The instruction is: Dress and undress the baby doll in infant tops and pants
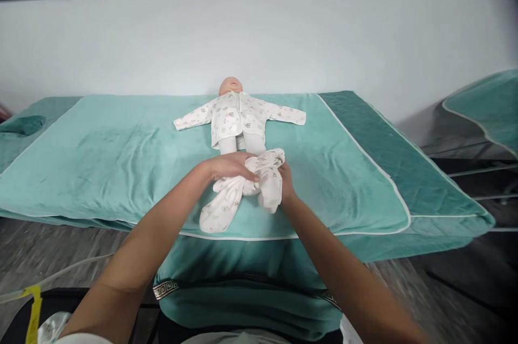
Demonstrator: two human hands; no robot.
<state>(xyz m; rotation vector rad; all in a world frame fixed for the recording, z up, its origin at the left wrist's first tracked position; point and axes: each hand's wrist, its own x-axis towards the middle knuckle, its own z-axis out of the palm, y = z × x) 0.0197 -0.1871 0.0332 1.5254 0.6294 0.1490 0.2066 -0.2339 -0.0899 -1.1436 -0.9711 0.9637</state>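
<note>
Quantities: one doll (230, 85), one jacket (238, 117), one loose garment (270, 184), two hands. The doll lies on its back on the bed (109, 155), head at the far edge, legs pointing near. The jacket covers its torso; two sleeves extend, one left (194, 116) and one right (286, 114). Two white-clad legs (254, 142) show below the hem; their lower ends are hidden behind the left hand and the loose garment.

The loose garment is white with a small print. It is bunched between the hands just near of the doll's legs, with one portion trailing near-left and another hanging at the right. The left hand (231, 166) grips its left side, thumb across the cloth. The right hand (286, 179) grasps its right side; the fingers are largely concealed by the fabric.

Edges: the far edge of the bed adjoins the wall (259, 36). White piping (360, 155) borders the cover on the right. The trailing portion ends close to the near edge. Open room: wide cover area lies left of the doll, with a narrower area right.
</note>
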